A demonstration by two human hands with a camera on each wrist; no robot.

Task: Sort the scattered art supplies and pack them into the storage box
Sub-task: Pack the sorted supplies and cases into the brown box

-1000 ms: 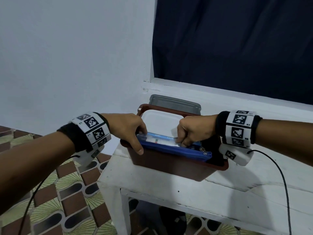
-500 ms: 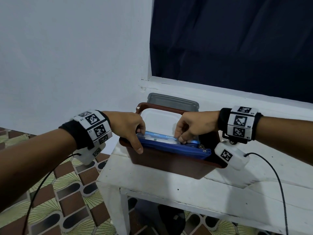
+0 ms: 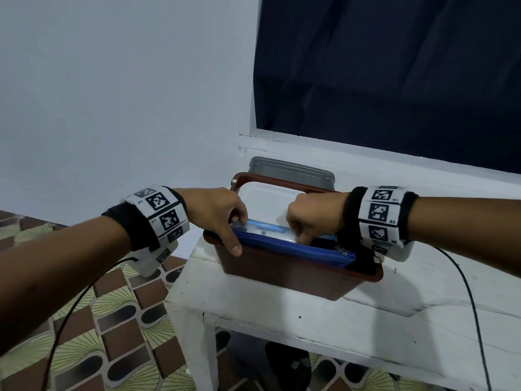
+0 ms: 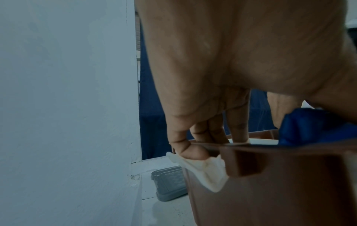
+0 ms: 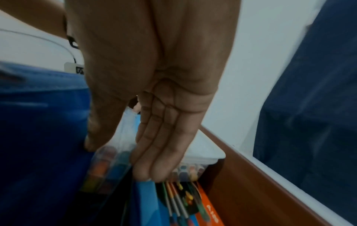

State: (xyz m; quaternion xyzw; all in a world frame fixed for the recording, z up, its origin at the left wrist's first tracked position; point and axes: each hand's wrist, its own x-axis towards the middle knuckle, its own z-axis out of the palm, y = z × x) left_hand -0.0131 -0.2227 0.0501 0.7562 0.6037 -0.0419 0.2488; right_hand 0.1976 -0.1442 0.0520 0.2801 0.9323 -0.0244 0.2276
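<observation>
A brown storage box (image 3: 284,280) (image 4: 270,191) (image 5: 251,175) stands on a white table (image 3: 282,323). Inside, a blue zip pouch (image 3: 298,251) (image 5: 38,122) leans on the near wall, with a clear marker pack (image 3: 262,229) (image 5: 105,163) behind it and a white lidded container (image 3: 265,198) at the back. My left hand (image 3: 225,218) (image 4: 203,137) grips the box's left end, thumb outside and fingers inside. My right hand (image 3: 307,221) (image 5: 119,159) pinches the marker pack from above, thumb against the pouch. An orange pencil box (image 5: 208,211) lies below.
A grey lid (image 3: 290,170) (image 4: 170,183) lies behind the box against the window sill. A white scrap (image 4: 204,172) hangs over the box's left rim. Wrist cables (image 3: 473,306) trail over the table's right side. The patterned floor (image 3: 112,320) is on the left.
My right hand has gone from a fist on the marker pack to fingers pointing down along it. The left hand has stayed on the box.
</observation>
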